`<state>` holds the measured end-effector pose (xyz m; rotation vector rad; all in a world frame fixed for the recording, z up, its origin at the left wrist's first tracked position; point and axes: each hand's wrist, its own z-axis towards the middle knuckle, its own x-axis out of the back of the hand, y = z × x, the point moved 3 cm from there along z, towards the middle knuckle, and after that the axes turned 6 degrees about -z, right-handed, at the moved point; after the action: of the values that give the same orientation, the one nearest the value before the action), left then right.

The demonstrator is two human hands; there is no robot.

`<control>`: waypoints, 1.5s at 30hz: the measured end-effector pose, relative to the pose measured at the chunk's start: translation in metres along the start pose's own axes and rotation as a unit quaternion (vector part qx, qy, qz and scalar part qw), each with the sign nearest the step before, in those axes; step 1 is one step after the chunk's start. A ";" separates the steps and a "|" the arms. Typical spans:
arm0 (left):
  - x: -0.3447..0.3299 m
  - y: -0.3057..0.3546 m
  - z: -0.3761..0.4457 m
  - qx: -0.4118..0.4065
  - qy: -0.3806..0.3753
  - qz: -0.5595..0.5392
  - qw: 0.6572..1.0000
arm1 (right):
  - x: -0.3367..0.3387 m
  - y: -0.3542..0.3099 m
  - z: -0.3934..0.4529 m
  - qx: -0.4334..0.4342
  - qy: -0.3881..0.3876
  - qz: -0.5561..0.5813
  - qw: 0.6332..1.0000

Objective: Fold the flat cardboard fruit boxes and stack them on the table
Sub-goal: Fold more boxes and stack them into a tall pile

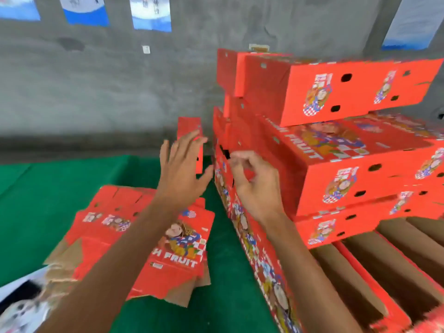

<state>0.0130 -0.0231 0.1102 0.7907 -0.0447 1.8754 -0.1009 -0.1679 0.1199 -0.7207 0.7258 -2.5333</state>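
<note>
Right frame edge cuts off the stacked boxes (336, 150) — wall posters (151, 13) cropped above, print unreadable
</note>
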 end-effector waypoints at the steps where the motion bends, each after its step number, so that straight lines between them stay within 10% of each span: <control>1: 0.003 -0.032 -0.032 0.038 -0.020 0.013 0.999 | -0.031 0.010 -0.024 -0.036 -0.055 -0.010 0.998; 8: 0.002 -0.195 -0.222 0.373 -0.265 0.114 0.882 | -0.188 0.067 -0.176 -0.236 -0.386 -0.183 0.873; 12: 0.018 -0.238 -0.290 0.421 -0.393 0.143 0.805 | -0.198 0.092 -0.252 -0.435 -0.412 -0.231 0.766; 17: 0.025 -0.240 -0.306 0.364 -0.448 0.170 0.799 | -0.209 0.085 -0.298 -0.667 -0.322 0.067 0.669; 31: 0.085 -0.220 -0.265 0.281 -0.200 0.069 0.936 | -0.102 0.052 -0.187 -0.419 -0.149 0.075 0.892; 38: 0.121 -0.175 -0.179 0.324 0.051 -0.057 0.943 | -0.042 0.014 -0.103 -0.217 -0.022 -0.044 0.975; 45: 0.196 -0.117 -0.125 0.291 0.275 -0.175 0.899 | 0.003 -0.043 -0.068 -0.128 -0.087 0.105 0.982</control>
<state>0.0031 0.2353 0.0806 0.5691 0.9923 1.7017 -0.1522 -0.1111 0.0960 -0.8882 1.0193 -2.1795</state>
